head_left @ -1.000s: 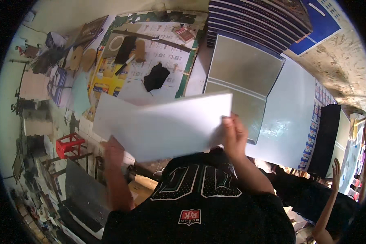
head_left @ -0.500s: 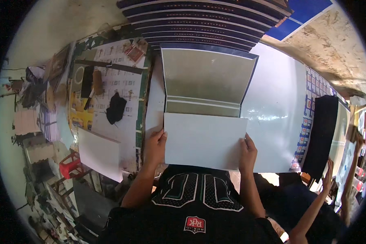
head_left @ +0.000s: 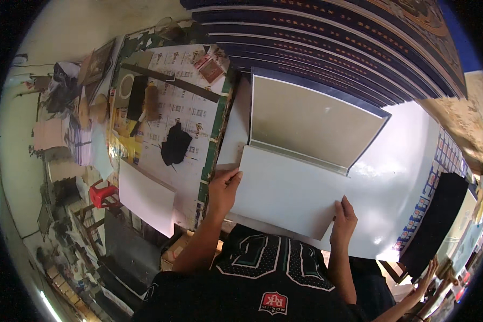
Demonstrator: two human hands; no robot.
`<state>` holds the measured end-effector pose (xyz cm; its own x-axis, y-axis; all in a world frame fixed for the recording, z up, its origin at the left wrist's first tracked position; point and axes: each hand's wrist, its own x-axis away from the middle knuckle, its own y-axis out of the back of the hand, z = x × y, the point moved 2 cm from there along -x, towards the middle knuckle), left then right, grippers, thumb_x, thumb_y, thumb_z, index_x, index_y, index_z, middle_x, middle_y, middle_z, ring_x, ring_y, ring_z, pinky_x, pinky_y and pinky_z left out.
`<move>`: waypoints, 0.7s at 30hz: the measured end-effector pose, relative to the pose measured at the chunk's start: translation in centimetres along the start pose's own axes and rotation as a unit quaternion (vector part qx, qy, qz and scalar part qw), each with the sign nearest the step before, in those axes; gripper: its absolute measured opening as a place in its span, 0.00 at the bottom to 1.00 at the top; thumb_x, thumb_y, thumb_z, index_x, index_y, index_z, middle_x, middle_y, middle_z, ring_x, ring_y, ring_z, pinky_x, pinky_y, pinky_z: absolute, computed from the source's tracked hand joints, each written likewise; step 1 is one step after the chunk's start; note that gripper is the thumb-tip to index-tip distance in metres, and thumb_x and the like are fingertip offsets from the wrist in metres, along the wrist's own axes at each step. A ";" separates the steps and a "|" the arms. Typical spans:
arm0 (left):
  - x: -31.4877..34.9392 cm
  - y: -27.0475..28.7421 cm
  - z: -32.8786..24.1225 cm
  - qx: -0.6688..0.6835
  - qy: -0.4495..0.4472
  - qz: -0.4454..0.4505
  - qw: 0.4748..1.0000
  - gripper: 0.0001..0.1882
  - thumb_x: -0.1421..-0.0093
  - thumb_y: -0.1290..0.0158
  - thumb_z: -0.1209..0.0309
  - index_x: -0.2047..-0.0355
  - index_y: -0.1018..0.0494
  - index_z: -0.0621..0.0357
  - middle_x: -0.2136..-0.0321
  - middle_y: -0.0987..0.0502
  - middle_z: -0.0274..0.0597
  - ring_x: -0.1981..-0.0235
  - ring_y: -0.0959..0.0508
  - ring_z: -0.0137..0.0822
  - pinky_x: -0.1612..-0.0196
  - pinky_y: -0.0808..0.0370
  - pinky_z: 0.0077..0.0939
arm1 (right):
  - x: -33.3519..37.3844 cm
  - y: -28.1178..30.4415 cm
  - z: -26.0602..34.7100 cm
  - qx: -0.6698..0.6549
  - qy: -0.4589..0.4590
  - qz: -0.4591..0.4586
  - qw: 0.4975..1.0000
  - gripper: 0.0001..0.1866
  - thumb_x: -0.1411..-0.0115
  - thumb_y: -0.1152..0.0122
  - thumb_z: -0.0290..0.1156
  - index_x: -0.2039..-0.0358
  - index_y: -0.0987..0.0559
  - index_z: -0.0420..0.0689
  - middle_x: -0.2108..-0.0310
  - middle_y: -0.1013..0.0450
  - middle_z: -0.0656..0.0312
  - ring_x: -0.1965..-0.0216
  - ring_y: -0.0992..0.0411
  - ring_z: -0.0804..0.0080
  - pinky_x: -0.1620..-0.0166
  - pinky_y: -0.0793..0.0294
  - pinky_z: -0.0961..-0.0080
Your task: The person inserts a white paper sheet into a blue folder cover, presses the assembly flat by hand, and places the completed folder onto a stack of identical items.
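A dark blue hardcover [head_left: 311, 118] lies open in front of me, its greyish inner board facing up. Over its near half rests a white book block [head_left: 290, 188], its far edge close along the cover's spine fold. The near board is hidden beneath it. My left hand [head_left: 224, 193] is closed at the block's left edge, thumb and fingers pinched near the far left corner. At the right edge my right hand [head_left: 344, 222] grips the block with thumb and fingertips.
Dark blue hardcover books [head_left: 316, 43] rise in a tall stack behind the cover. On the left table lie a black cloth [head_left: 176, 145], a brush [head_left: 151, 102] and a white block [head_left: 147, 196]. A long black piece [head_left: 437, 225] and another person's hand [head_left: 426, 276] are at right.
The white book block has slid away from me toward the spine, covering more of the fold. Both hands moved with it. My view has turned, so the scene appears tilted and shifted right.
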<state>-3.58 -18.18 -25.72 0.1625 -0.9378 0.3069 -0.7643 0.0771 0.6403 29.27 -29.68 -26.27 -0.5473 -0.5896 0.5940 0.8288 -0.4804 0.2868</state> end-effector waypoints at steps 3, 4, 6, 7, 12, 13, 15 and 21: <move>-0.3 -0.1 -0.3 -0.003 0.020 0.019 1.000 0.14 0.41 0.41 0.65 0.58 0.21 0.61 0.65 0.21 0.48 0.65 0.21 0.38 0.61 0.25 0.28 | 0.1 -0.4 0.6 0.023 -0.004 -0.013 1.000 0.21 0.37 0.43 0.30 0.45 0.27 0.33 0.62 0.24 0.62 0.69 0.33 0.82 0.69 0.34 0.83; -0.3 0.0 -0.5 0.001 0.040 0.032 0.999 0.14 0.41 0.41 0.65 0.58 0.21 0.61 0.64 0.21 0.49 0.64 0.21 0.38 0.60 0.25 0.28 | 0.1 -0.5 0.4 0.023 -0.006 -0.013 1.000 0.21 0.37 0.43 0.30 0.45 0.27 0.33 0.62 0.24 0.62 0.69 0.33 0.82 0.69 0.34 0.83; -0.4 -0.2 0.3 -0.009 0.019 0.029 0.999 0.14 0.40 0.41 0.66 0.58 0.21 0.62 0.64 0.21 0.48 0.64 0.21 0.37 0.59 0.25 0.28 | -0.2 -0.6 -0.2 -0.013 -0.003 -0.019 1.000 0.21 0.37 0.44 0.29 0.45 0.27 0.33 0.62 0.24 0.63 0.69 0.33 0.83 0.68 0.34 0.84; -0.5 -0.3 0.5 -0.018 -0.003 0.025 1.000 0.14 0.40 0.42 0.67 0.58 0.22 0.63 0.63 0.21 0.47 0.63 0.21 0.36 0.57 0.26 0.27 | -0.4 -0.6 -0.5 -0.012 -0.005 -0.020 1.000 0.21 0.37 0.44 0.29 0.45 0.27 0.33 0.62 0.24 0.63 0.69 0.33 0.83 0.68 0.34 0.84; -0.5 -0.7 0.8 -0.004 -0.049 -0.006 0.999 0.13 0.41 0.41 0.69 0.59 0.22 0.64 0.63 0.21 0.50 0.64 0.21 0.43 0.59 0.25 0.31 | -0.7 -0.4 -0.8 0.021 -0.029 -0.011 0.999 0.22 0.36 0.43 0.29 0.44 0.29 0.31 0.49 0.27 0.49 0.51 0.28 0.67 0.48 0.30 0.74; -0.6 -0.7 0.7 -0.012 -0.058 -0.003 0.998 0.12 0.42 0.41 0.70 0.59 0.22 0.64 0.63 0.22 0.50 0.64 0.21 0.43 0.59 0.25 0.31 | -0.9 -0.4 -1.1 0.021 -0.030 -0.013 0.999 0.22 0.36 0.43 0.29 0.44 0.29 0.31 0.49 0.27 0.49 0.51 0.28 0.67 0.48 0.30 0.74; -0.6 -0.8 0.1 -0.011 -0.051 0.003 0.999 0.12 0.42 0.41 0.71 0.59 0.22 0.64 0.64 0.22 0.50 0.64 0.21 0.43 0.59 0.25 0.31 | -1.1 -0.3 -1.6 0.005 -0.003 -0.033 0.999 0.21 0.36 0.44 0.30 0.45 0.28 0.33 0.60 0.24 0.61 0.65 0.30 0.81 0.65 0.32 0.83; -0.1 -0.9 0.3 -0.034 -0.045 -0.005 0.998 0.12 0.41 0.41 0.71 0.59 0.22 0.65 0.63 0.23 0.49 0.66 0.21 0.41 0.63 0.24 0.28 | -0.9 -0.2 -0.2 0.087 -0.006 -0.018 0.996 0.21 0.37 0.43 0.30 0.46 0.27 0.32 0.59 0.24 0.59 0.62 0.28 0.77 0.61 0.28 0.80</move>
<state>-3.13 -18.29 -26.56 0.1111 -0.9649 0.2381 -0.7188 0.0874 0.6897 29.54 -29.18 -27.02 -0.5760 -0.5664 0.5895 0.8172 -0.3800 0.4333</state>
